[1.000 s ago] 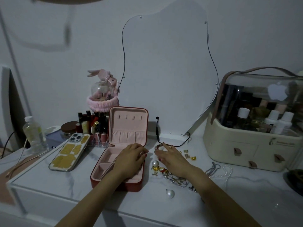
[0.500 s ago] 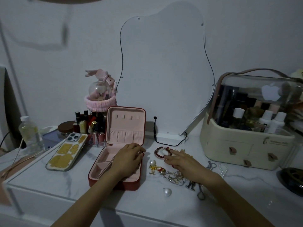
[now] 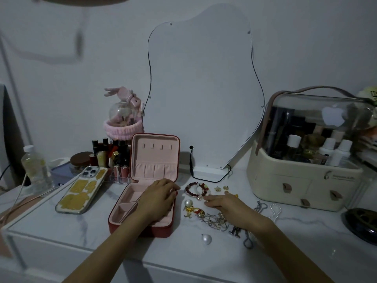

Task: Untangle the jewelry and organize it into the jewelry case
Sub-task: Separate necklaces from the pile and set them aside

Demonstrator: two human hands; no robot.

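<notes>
A red jewelry case (image 3: pixel 130 213) with pink lining stands open on the marble tabletop. My left hand (image 3: pixel 158 198) rests flat on the case's right side, fingers relaxed. To its right lie red beaded bracelets (image 3: pixel 195 189), a pearl earring (image 3: pixel 188 202), small gold pieces (image 3: pixel 221 188) and a tangle of silver chains (image 3: pixel 216 218). My right hand (image 3: pixel 230 207) lies palm down over the tangle, fingertips just below the bracelets. A loose pearl (image 3: pixel 206 239) sits nearer me. A pearl strand (image 3: pixel 274 209) lies further right.
A phone (image 3: pixel 81 189) lies left of the case, behind it lipsticks (image 3: pixel 111 155) and a bottle (image 3: pixel 35 166). A wavy mirror (image 3: pixel 204 88) leans on the wall. A cream cosmetics box (image 3: pixel 302 180) stands at the right, a dark dish (image 3: pixel 362 223) beside it.
My right hand has drawn back from the beaded bracelets toward me, uncovering them, and now lies over the chain tangle. My left hand stays on the case.
</notes>
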